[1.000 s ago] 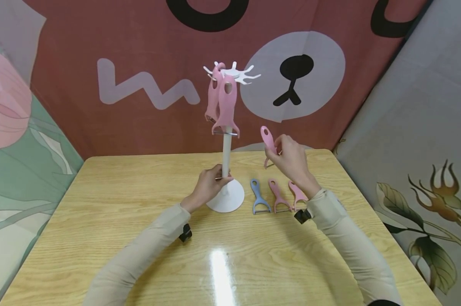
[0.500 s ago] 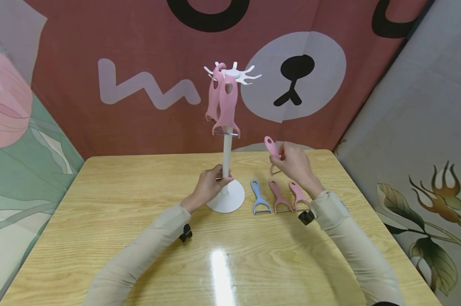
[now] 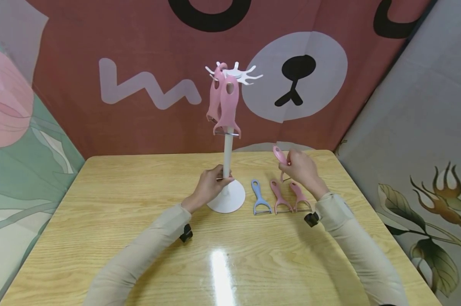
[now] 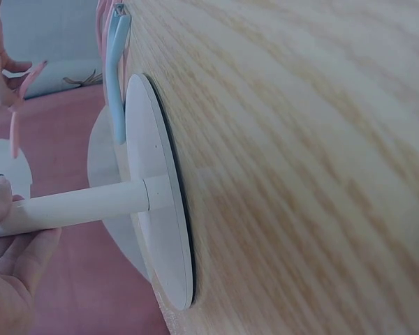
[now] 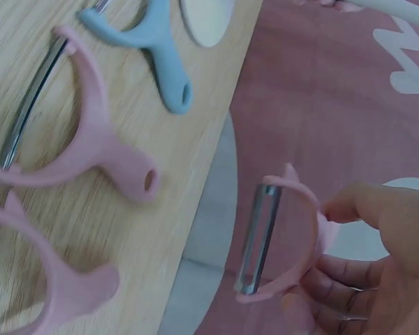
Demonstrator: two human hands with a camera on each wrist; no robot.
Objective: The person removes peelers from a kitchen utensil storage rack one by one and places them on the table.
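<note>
My left hand (image 3: pixel 209 187) grips the lower post of a white stand (image 4: pixel 91 206), thumb on one side and fingers on the other, just above its round base (image 3: pixel 226 203). Two pink peelers (image 3: pixel 228 102) hang from the stand's branched top (image 3: pixel 240 75). In my right hand (image 3: pixel 302 169) is another pink peeler (image 5: pixel 304 244), pinched at its neck with the blade end facing the right wrist camera. It is held above the table, its handle end pointing up and left in the head view. A blue peeler (image 3: pixel 259 197) and two pink peelers (image 3: pixel 279 197) lie in a row below it.
The wooden table (image 3: pixel 138 238) has a bright light reflection near its front. A printed curtain (image 3: pixel 157 127) hangs right behind the back edge, with more patterned cloth at both sides. The blue peeler lies close to the stand's base.
My right hand has moved down and to the right with the pink peeler, lower toward the table. The left hand and the stand have stayed in place.
</note>
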